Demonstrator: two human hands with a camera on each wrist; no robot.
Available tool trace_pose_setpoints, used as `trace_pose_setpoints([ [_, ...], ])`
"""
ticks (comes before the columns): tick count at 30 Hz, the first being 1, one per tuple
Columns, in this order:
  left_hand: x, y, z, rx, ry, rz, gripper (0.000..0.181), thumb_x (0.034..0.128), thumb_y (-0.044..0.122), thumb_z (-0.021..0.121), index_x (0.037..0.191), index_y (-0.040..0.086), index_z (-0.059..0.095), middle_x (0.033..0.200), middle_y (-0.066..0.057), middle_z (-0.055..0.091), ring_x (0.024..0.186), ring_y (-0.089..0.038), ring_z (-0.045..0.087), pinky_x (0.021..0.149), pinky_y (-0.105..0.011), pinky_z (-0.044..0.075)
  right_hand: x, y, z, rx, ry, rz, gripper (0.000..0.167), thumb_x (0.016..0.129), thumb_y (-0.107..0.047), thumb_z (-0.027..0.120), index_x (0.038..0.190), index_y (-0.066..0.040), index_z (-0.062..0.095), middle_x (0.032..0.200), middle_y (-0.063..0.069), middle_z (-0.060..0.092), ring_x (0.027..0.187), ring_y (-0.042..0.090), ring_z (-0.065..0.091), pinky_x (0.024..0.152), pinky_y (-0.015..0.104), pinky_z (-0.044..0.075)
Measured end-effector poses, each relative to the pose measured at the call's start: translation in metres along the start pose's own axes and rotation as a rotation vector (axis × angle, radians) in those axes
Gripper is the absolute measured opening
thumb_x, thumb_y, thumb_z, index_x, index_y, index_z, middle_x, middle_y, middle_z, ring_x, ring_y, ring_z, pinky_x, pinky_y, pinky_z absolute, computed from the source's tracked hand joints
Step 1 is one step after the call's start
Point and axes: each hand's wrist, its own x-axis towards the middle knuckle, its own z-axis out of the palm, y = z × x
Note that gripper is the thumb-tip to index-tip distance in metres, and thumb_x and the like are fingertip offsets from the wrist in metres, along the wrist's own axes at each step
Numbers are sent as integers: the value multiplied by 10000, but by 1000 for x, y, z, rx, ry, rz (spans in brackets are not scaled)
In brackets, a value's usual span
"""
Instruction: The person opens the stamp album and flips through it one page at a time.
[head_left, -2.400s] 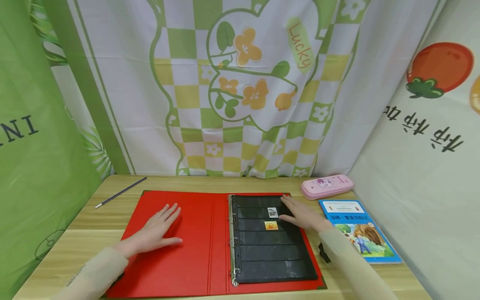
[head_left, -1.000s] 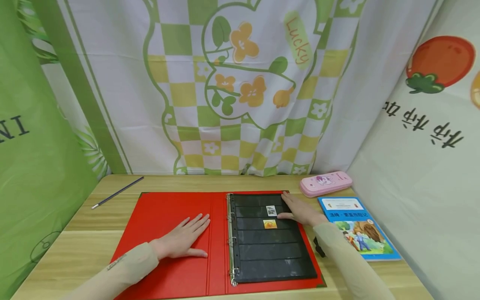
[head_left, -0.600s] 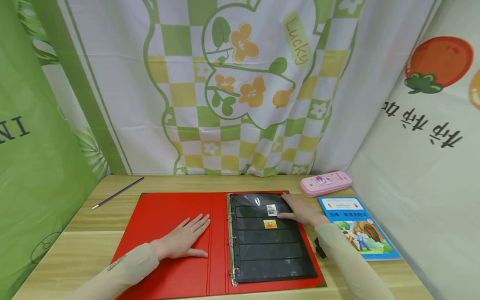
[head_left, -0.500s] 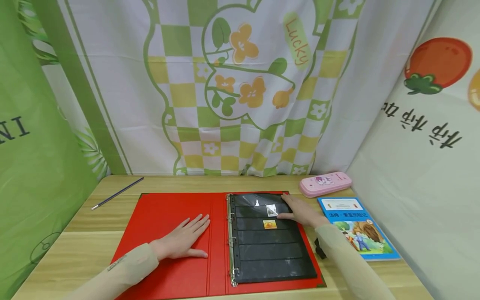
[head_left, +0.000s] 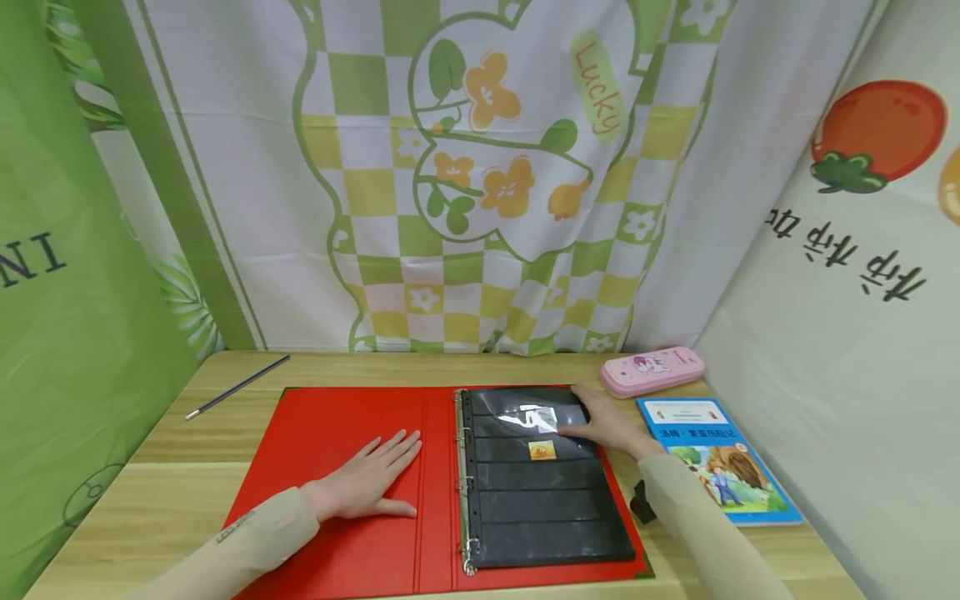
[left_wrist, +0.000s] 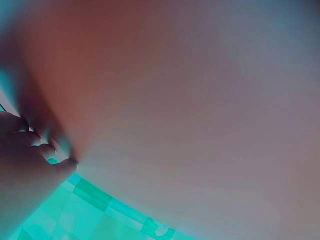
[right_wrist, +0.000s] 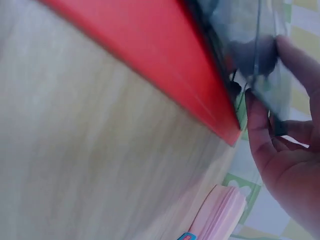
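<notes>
A red ring binder lies spread on the table. Its metal rings hold a black stamp page with clear pocket strips. One stamp is yellow-orange; a paler stamp above it is partly washed out by glare. My left hand rests with straight fingers on the bare red cover; the left wrist view is mostly blurred. At the page's upper right corner, my right hand pinches the edge. The right wrist view shows the thumb on one face of the raised page and fingers behind it.
A pink pencil case and a blue picture book lie to the right. A dark pencil is at the far left of the wooden table. Curtains stand behind and at both sides.
My left hand moved right across the red cover, then stayed there. My right hand's fingers have drawn up at the page corner, and the page's top has lifted and bowed, with glare on it.
</notes>
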Motion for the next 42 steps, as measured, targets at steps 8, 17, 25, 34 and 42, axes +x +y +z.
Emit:
trace_pose_setpoints([
  [8, 0, -1, 1, -15, 19, 26, 1035, 836, 782, 497, 1578, 102, 254, 1666, -90, 214, 1531, -359, 209, 1205, -613, 225, -16, -10, -14, 113, 52, 125, 583, 894, -180, 716, 1310, 161, 490, 1220, 346, 611, 1115, 474, 614, 911, 560, 524],
  [17, -1, 0, -1, -20, -1, 13, 1026, 842, 763, 519, 1586, 118, 230, 1674, -75, 189, 1543, -348, 185, 1217, -599, 211, -24, -22, -41, 143, 3, 148, 217, 906, -183, 691, 884, 32, 710, 745, 101, 728, 607, 130, 633, 583, 256, 493],
  [25, -1, 3, -4, -10, 0, 13, 1011, 850, 742, 534, 1582, 110, 237, 1671, -79, 198, 1539, -352, 193, 1215, -595, 223, -12, -49, -71, 187, 23, 120, 237, 939, -152, 661, 980, 73, 723, 860, 215, 753, 637, 261, 738, 579, 312, 598],
  [34, -4, 2, -4, -29, 10, 35, 1020, 859, 746, 516, 1578, 77, 237, 1668, -114, 194, 1534, -380, 191, 1203, -626, 214, 8, -84, -99, 172, 67, 142, 261, 930, -242, 675, 966, -5, 778, 793, 117, 766, 561, 76, 677, 575, 267, 576],
  [42, -3, 0, -1, -54, 28, 40, 1028, 849, 759, 514, 1579, 88, 242, 1669, -105, 193, 1541, -366, 179, 1212, -621, 195, 24, -117, -111, 253, 39, 122, 284, 940, -257, 665, 1043, -13, 767, 904, 151, 770, 623, 97, 719, 653, 309, 615],
])
